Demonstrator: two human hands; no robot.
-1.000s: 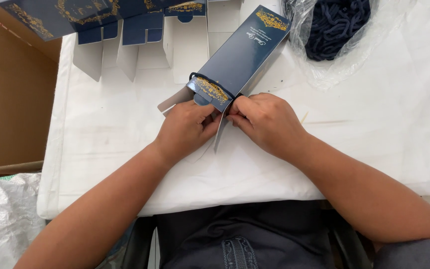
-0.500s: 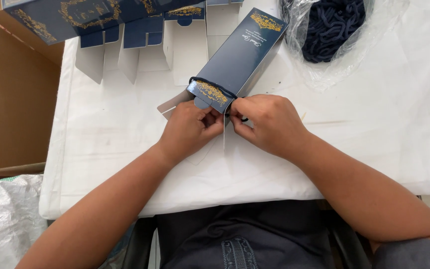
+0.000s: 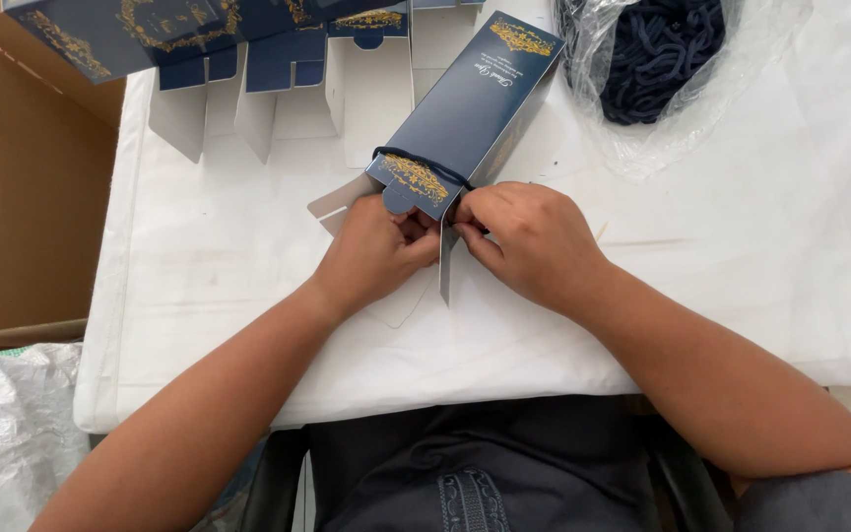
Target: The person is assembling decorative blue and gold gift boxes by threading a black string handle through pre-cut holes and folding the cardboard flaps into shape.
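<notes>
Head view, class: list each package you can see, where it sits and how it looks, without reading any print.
Navy box: centre of white table, long, gold ornament, both hands at its open end.
Flat navy cartons: top left, unfolded, white flaps.
Clear plastic bag: top right, holds dark cord.
Brown cardboard box: left edge.

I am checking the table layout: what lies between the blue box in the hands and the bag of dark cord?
Head view: only bare white table lies between the blue box and the bag of dark cord.
</notes>
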